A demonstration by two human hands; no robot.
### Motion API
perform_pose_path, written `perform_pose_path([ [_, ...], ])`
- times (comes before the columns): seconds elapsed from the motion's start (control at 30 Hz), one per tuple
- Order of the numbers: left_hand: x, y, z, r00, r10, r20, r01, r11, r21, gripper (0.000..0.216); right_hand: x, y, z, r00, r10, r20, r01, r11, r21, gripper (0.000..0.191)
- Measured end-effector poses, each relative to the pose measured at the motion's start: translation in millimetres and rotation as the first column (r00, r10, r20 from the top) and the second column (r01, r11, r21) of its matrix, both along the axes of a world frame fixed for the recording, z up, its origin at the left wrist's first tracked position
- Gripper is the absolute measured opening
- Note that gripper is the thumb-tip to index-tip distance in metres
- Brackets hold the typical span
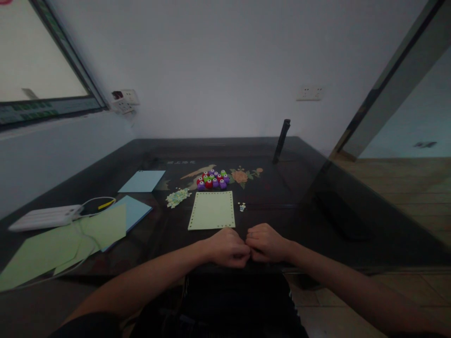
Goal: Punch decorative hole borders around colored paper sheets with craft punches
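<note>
My left hand and my right hand meet at the table's front edge, fingers curled in. Both are closed, and whatever may be between the fingers is hidden. Just beyond my left hand lies a pale green sheet of paper with small dark marks along its borders. A few tiny white pieces are scattered right of the sheet. To its left is a heap of small pale green paper bits. Behind it sits a cluster of red, green and purple toys with eye-like dots.
The dark table bears a printed flower and bird. At left lie light blue paper, green sheets, a white power bank and its cable. A black upright object stands at the back right; a dark flat object lies right.
</note>
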State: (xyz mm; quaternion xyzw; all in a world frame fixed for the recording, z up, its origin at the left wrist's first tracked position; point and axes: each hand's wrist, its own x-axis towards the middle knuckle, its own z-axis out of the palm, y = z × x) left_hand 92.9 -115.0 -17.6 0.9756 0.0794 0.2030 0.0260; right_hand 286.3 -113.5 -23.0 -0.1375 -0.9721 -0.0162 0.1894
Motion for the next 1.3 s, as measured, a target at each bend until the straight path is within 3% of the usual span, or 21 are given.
perform_pose_path([
  [1.3, -1.3, 0.1, -0.7, 1.0, 0.014, -0.021, -0.015, 1.0, -0.008, 0.018, -0.9, -0.4, 2.0, 1.0, -0.018, 0.008, 0.018, 1.0, 0.003, 0.027],
])
